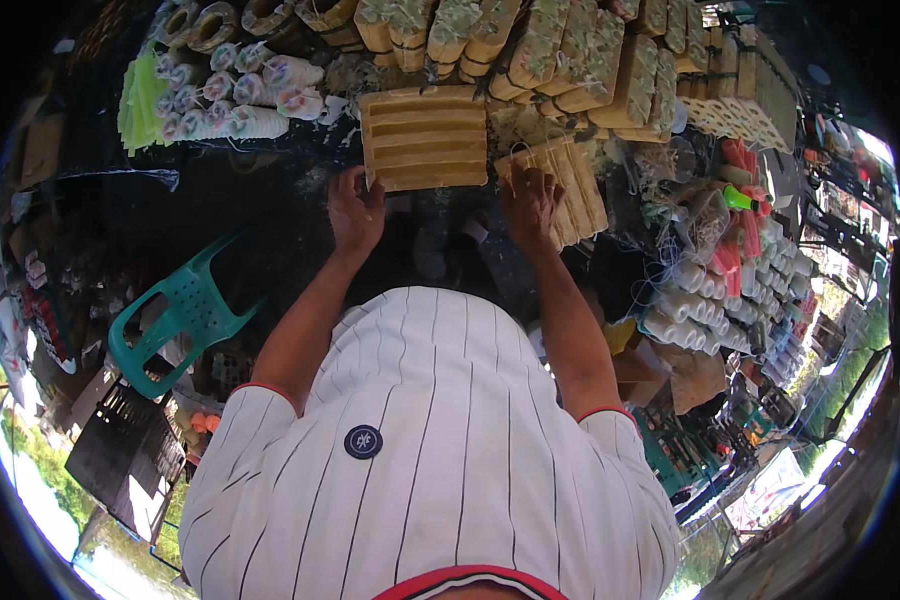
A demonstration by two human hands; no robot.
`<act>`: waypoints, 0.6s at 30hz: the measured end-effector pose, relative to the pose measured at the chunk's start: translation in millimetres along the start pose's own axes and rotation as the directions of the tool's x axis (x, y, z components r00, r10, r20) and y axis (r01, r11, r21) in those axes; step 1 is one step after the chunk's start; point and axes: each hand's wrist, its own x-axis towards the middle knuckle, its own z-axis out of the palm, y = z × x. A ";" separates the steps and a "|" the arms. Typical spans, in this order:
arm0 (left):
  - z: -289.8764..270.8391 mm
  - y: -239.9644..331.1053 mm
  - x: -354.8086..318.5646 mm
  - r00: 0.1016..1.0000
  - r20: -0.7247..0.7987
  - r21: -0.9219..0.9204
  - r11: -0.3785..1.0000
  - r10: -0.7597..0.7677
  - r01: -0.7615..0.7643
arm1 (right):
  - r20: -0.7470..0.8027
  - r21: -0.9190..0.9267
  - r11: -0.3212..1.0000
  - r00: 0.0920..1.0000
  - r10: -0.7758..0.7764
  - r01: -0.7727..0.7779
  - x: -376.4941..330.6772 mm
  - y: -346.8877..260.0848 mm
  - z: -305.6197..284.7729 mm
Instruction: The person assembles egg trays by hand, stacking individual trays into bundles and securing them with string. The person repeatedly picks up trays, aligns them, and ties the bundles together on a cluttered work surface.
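Two flat, ribbed tan packs lie on the dark stall counter right in front of the person. The larger pack (425, 137) lies square, and the left hand (355, 210) clasps its near left corner, fingers curled over the edge. Just to the right of that grip, the smaller pack (568, 185) lies tilted, and the right hand (530, 203) presses down on its near end with fingers spread flat; whether it actually grips the pack I cannot tell. Beyond both hands, rows of similar tan bundles (560, 50) are stacked along the back of the counter. Further left of the left hand sits a pile of rolled white cups (235, 95). Below and left of that hand, a green plastic chair (185, 315) leans. Off to the right of the right hand, stacked white cups (690, 300) crowd the stall's side.
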 end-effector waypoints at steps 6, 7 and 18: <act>26.0 78.1 8.4 0.708 0.384 0.064 0.747 0.593 -0.661 | 0.055 -0.132 0.991 0.998 -0.021 0.028 3.6 -8.5 -1.1; 37.6 88.3 17.6 0.643 0.434 0.108 0.672 0.631 -0.732 | 0.063 -0.124 0.992 0.998 -0.018 0.025 5.0 -10.3 -4.5; 109.1 107.2 65.0 0.421 0.641 0.151 0.433 0.641 -0.889 | 0.121 0.134 0.982 0.986 0.116 -0.132 -3.9 1.5 -23.7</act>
